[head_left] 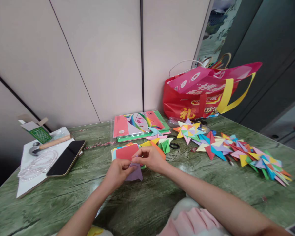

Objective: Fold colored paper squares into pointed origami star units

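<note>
One head-worn view looks forward and down; green table (pixel 51 203) close below, pale wall (pixel 110 65) ahead.

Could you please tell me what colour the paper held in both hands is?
The paper is light purple; it shows best in the head view.

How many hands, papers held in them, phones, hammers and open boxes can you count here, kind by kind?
Left hand and right hand: 2
Purple paper, held: 1
Phone: 1
Hammer: 1
Open box: 1
Total: 6

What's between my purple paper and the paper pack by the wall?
In the head view, stacked paper squares, red on top, partly behind your right hand.
</note>
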Demonstrator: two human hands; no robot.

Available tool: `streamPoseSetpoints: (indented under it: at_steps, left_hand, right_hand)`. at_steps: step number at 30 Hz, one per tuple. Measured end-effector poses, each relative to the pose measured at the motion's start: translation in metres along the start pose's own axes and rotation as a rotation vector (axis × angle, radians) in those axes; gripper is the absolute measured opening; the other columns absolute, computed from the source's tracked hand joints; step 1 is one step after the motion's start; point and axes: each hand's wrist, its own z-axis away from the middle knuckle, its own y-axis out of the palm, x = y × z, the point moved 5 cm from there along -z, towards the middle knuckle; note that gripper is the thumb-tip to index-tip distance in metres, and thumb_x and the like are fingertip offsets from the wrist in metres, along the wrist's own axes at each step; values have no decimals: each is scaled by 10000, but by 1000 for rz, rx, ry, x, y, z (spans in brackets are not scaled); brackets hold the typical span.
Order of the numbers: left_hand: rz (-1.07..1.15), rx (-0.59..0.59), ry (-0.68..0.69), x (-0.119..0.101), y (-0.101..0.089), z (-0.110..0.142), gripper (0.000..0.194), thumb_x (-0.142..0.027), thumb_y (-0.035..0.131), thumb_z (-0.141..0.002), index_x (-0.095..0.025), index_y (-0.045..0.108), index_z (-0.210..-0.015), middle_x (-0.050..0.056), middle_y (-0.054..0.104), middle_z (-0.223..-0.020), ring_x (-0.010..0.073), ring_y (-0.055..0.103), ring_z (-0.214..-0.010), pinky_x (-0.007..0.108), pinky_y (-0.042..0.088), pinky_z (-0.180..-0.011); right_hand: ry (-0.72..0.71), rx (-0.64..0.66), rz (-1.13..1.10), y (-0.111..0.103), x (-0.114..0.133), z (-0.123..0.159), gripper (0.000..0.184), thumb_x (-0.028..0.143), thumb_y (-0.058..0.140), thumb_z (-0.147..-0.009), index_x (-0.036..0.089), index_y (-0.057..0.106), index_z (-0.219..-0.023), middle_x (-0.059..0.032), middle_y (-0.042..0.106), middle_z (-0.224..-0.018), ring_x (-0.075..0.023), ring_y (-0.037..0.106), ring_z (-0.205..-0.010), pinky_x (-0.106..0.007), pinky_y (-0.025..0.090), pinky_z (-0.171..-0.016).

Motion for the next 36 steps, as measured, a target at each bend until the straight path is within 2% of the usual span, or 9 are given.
streamPoseSetpoints:
  at_steps: [6,11,14,17,21,23,28,30,36]
  left_hand:
    - [43,47,-23,3,1,1,416,-464,576,-657,-155,414,-430,-62,250,-452,63,200,-446,208,133,-423]
    - [127,104,-77,5,5,2,432,-500,595,-635,-161,409,-443,-69,257,-430,56,191,-420,210,111,-408]
    - [137,126,-93,4,7,3,429,-504,595,-637,-158,413,-459,-68,271,-437,54,201,-418,209,112,-407]
    - [193,130,-122,4,7,4,417,-499,614,-623,-149,443,-474,-64,314,-436,52,225,-413,200,125,-405]
    - [286,87,-167,8,5,4,409,-504,653,-578,-135,498,-494,-47,398,-434,57,283,-401,192,166,-399]
    - [297,67,-180,9,4,4,407,-507,664,-565,-125,531,-512,-34,441,-441,63,318,-396,191,189,-397]
    - [274,28,-179,9,2,3,408,-506,669,-558,-114,561,-517,-35,462,-428,59,326,-380,190,199,-395]
    - [260,27,-181,9,3,3,394,-493,668,-569,-109,586,-547,-33,475,-437,60,331,-383,192,201,-400]
    - [305,50,-158,8,3,3,343,-441,674,-597,-101,625,-594,-20,522,-469,70,379,-405,194,219,-418]
  right_hand:
    - [45,1,-31,0,0,0,323,442,732,-510,150,615,-585,5,605,-585,-98,507,-528,-226,404,-521]
    - [-4,-22,76,-1,5,0,397,517,654,-591,148,539,-500,45,452,-468,-61,370,-454,-203,299,-443]
    - [-35,-60,63,-1,5,0,438,530,635,-612,156,471,-453,57,381,-444,-56,327,-447,-202,269,-439]
    - [2,-66,-15,0,4,0,425,545,620,-622,161,513,-476,48,428,-456,-65,369,-452,-204,305,-454]
    - [168,-38,-147,2,4,1,499,625,504,-674,148,621,-583,-5,553,-520,-96,486,-487,-211,373,-463]
    - [206,-46,-190,2,4,1,529,632,476,-689,134,635,-609,-23,577,-547,-103,513,-507,-207,386,-464]
    - [111,-28,-137,0,4,0,312,450,679,-599,148,643,-672,7,592,-605,-89,507,-532,-212,405,-507]
    - [85,-17,-129,0,2,0,282,383,725,-557,146,641,-684,8,603,-637,-89,511,-550,-216,409,-525]
    - [82,-33,-149,-1,5,1,285,388,694,-603,148,660,-753,4,613,-662,-91,525,-574,-226,431,-553]
